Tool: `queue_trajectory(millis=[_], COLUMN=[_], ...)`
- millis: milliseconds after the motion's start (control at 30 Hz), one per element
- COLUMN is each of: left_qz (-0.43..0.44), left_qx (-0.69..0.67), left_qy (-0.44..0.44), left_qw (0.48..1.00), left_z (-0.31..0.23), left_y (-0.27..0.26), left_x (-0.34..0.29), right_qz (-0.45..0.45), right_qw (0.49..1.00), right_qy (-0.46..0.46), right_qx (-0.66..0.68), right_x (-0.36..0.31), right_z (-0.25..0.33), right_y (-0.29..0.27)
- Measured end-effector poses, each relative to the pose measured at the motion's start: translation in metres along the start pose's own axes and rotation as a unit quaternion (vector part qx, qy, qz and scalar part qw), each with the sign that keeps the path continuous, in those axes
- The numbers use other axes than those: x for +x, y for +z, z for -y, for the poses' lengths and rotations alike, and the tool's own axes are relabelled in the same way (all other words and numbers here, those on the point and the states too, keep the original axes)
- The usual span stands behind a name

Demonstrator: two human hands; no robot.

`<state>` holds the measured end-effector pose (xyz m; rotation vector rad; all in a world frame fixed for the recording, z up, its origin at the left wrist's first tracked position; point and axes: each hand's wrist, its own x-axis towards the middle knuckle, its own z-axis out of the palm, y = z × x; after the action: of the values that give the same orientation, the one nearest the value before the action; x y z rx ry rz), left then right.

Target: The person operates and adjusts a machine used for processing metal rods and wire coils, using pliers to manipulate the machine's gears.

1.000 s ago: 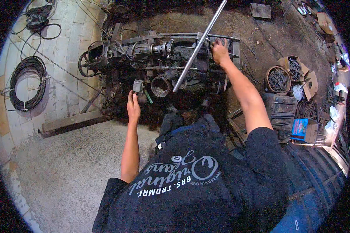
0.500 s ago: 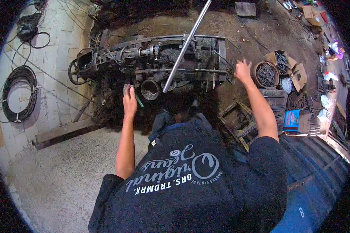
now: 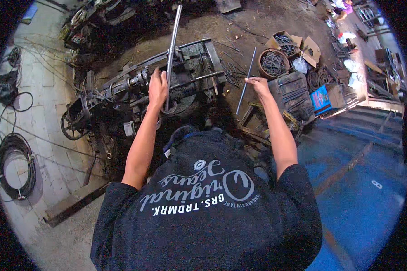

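A thin straight metal rod (image 3: 251,63) is pinched between the thumb and fingers of my right hand (image 3: 259,87), standing out to both sides of the grip. My left hand (image 3: 157,90) is over the near side of a long dark machine (image 3: 131,83), its fingers stretched out. Right beside those fingers, a shiny thick metal bar (image 3: 172,40) lies slanting across the machine; whether they touch it I cannot tell. Beneath the bar's near end sits a round cup-like part (image 3: 168,109).
To the right, a round container (image 3: 260,63) and a cardboard box (image 3: 298,40) hold many dark metal pieces. Nearby are a blue box (image 3: 320,100) and a dark slatted stack (image 3: 290,95). A coil of cable (image 3: 4,168) lies on the left floor; a beam (image 3: 77,205) lies near me.
My view has turned, shifting the machine leftward. My left hand has moved up beside the thick bar, and the small green-edged thing at it no longer shows there. My right hand now visibly holds the thin rod.
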<state>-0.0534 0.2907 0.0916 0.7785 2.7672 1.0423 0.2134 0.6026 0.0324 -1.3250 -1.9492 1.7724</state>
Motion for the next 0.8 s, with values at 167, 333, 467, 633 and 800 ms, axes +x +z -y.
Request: queue_trajectory(millis=[167, 333, 467, 633, 800], left_qz=[0.035, 0.022, 0.018, 0.015, -0.022], left_qx=[0.075, 0.086, 0.094, 0.117, 0.141], left_qy=[0.049, 0.07, 0.06, 0.079, 0.138], left_qw=[0.995, 0.994, 0.994, 0.99, 0.98], left_z=[-0.031, -0.03, -0.036, -0.039, -0.029], left_y=[-0.006, -0.004, -0.005, 0.004, 0.026], left_x=[-0.004, -0.003, -0.002, 0.006, 0.039], right_qz=[-0.109, -0.186, -0.223, -0.279, -0.268], right_qw=[0.99, 0.976, 0.966, 0.951, 0.954], right_qy=[-0.028, -0.069, -0.093, -0.131, -0.132], right_qx=[0.084, 0.091, 0.095, 0.007, 0.022], right_x=[-0.035, -0.064, -0.073, -0.077, -0.065], right_z=[0.019, 0.043, 0.046, 0.052, 0.063], right_y=[0.012, 0.028, 0.035, 0.04, 0.03])
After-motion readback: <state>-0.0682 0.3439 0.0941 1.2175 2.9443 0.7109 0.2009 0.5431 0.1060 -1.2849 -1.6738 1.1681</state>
